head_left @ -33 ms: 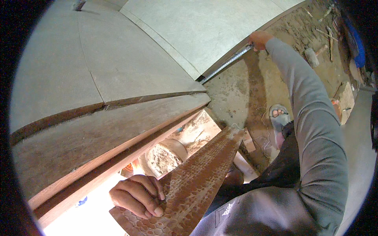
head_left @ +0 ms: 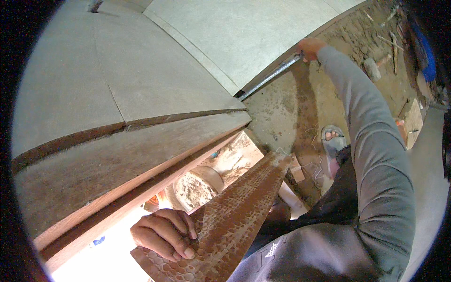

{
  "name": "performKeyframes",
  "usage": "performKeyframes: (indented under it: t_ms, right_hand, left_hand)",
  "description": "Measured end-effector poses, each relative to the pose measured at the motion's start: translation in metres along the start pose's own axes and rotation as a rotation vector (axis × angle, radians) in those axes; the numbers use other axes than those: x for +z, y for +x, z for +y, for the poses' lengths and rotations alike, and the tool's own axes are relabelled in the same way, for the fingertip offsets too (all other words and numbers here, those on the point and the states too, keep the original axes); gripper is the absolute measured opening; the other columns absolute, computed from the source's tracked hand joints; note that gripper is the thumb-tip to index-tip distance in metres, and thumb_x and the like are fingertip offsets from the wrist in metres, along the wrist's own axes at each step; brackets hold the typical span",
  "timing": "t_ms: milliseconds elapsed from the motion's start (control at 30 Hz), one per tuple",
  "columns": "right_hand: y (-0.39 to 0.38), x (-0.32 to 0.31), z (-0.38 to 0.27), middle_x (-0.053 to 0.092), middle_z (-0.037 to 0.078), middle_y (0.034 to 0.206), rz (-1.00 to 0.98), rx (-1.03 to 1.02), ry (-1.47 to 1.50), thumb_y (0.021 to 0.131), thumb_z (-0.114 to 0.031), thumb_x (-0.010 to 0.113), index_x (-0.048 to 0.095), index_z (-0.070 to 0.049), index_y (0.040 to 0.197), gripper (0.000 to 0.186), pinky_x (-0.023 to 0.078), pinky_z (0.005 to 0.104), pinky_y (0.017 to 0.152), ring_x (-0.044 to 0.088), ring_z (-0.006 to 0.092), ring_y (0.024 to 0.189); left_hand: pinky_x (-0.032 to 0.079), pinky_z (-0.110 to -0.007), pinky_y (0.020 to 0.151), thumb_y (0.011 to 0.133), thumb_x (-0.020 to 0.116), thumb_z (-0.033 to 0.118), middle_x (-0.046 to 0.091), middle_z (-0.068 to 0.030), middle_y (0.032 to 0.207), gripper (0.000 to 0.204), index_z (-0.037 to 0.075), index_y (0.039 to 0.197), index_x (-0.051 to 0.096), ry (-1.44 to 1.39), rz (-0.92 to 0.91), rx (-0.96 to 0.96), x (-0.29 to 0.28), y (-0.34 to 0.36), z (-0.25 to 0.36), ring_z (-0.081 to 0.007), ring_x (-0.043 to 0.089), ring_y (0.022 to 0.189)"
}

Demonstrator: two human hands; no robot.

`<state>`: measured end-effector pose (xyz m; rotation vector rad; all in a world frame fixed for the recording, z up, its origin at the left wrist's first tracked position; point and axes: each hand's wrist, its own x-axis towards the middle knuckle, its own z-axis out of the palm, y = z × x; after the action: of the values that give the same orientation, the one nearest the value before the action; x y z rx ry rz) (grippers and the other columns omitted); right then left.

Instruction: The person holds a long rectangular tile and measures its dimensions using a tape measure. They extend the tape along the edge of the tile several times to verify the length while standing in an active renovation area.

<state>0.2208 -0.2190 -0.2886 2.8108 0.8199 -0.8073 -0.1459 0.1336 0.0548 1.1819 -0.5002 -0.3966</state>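
My left hand (head_left: 165,234) is closed over the near end of a long brown tile strip (head_left: 235,202) with a honeycomb pattern on its face. The strip slants away from me to the right. With my arm stretched far forward, my right hand (head_left: 310,48) is closed on a tape measure (head_left: 272,77). Its pale metal blade runs along the edge of a large light tile (head_left: 225,42), down to the corner by the doorway sill. The fingertips of that hand are partly hidden.
A raised brown sill (head_left: 141,141) crosses on the left, with grey floor tiles (head_left: 70,84) beyond it. Below it stands a bucket of sandy material (head_left: 197,188). A mallet (head_left: 372,69) lies on the rough floor (head_left: 277,113), past my sandalled foot (head_left: 333,139). Loose string trails nearby.
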Motion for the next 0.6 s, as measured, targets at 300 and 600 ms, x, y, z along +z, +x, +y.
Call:
performKeyframes:
  t_ms: [300,600]
  right_hand:
    - [0.007,0.004,0.003,0.066,0.011,0.107,-0.083,0.021,0.071,0.066,-0.018,0.081,0.067,-0.016,0.109,0.045,0.05,0.0412,0.085,0.061,0.0302,0.105]
    - [-0.001,0.0,0.001,0.065,0.009,0.111,-0.029,-0.015,0.033,0.067,-0.016,0.079,0.066,-0.017,0.112,0.047,0.051,0.041,0.086,0.061,0.0291,0.106]
  left_hand:
    - [0.051,-0.041,0.077,0.088,0.063,0.014,0.066,-0.0156,0.097,0.013,0.002,0.085,0.063,0.027,0.008,-0.014,0.003,0.002,0.003,-0.0243,0.056,0.083]
    - [0.05,-0.041,0.078,0.089,0.062,0.015,0.066,-0.0159,0.099,0.013,0.002,0.085,0.063,0.025,-0.008,-0.042,0.001,0.004,0.006,-0.0247,0.057,0.084]
